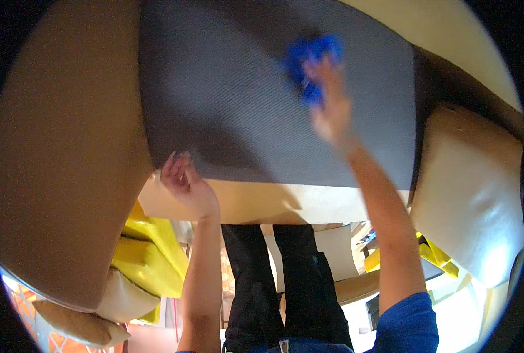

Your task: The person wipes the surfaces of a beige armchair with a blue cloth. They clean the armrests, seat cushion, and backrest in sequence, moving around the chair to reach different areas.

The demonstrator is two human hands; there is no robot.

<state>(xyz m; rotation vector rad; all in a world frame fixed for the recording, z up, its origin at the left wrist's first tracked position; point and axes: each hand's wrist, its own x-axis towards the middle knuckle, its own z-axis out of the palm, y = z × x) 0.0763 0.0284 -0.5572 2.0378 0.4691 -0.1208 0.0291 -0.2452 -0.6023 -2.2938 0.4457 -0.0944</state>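
My right hand (328, 95) is on a crumpled blue cloth (318, 48), which lies against the grey textured fabric surface (244, 128) of a piece of upholstered furniture. Both hand and cloth are blurred, and the fingertips partly merge with the cloth. My left hand (184, 178) is held with bent, separate fingers near the lower left corner of the grey fabric, over its smooth beige edge (262, 198). Nothing shows in the left hand. Shadows of the arms fall across the grey fabric.
A large brown upholstered panel (68, 154) rises at the left. A shiny beige cushion (469, 189) stands at the right, beside a dark gap. Yellow cushions or covers (151, 260) and a beige pillow (127, 295) are at the lower left. A blue item (367, 237) lies behind my right arm.
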